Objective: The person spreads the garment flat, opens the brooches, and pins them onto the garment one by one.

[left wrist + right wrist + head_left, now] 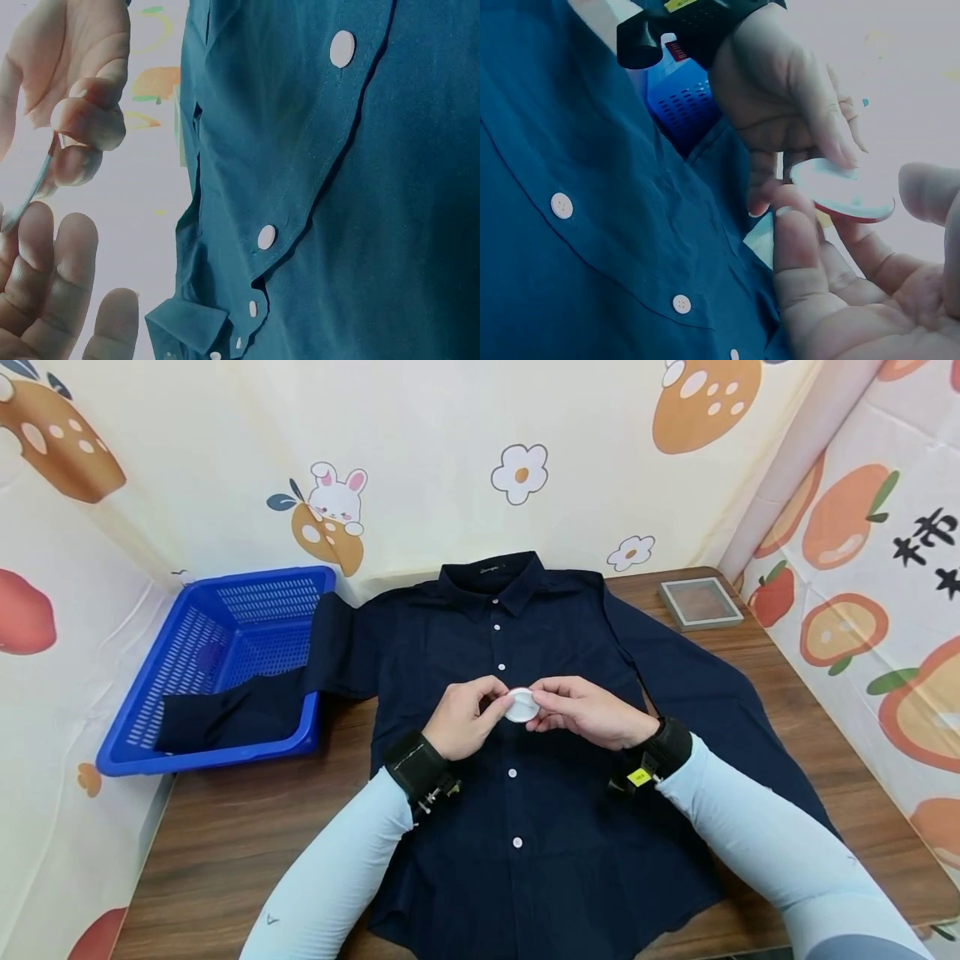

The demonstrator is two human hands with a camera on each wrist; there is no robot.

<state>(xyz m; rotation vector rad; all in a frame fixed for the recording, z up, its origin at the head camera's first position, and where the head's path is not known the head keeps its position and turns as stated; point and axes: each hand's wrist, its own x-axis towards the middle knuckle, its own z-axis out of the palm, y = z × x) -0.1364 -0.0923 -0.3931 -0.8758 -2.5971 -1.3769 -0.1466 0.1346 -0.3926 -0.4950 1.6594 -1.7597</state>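
Observation:
A small round badge (521, 705), pale with a thin line across its face, is held between both hands above the front of a dark navy shirt (442, 760). My left hand (467, 718) pinches its left edge; in the right wrist view the thumb lies on the badge's (844, 191) white face, and a red rim shows beneath. From the other side, my right hand (588, 710) grips the right edge between thumb and curled fingers. The badge (34, 180) appears nearly edge-on in the left wrist view. Face up, the shirt lies spread out with its white buttons (512, 773) fastened down the middle.
A blue perforated basket (311, 727) stands at the left, with one shirt sleeve (232, 718) draped into it. The other sleeve (720, 693) stretches over the wooden table (255, 827). At the back right lies a grey square frame-like box (701, 603). Printed curtains (435, 468) border the table.

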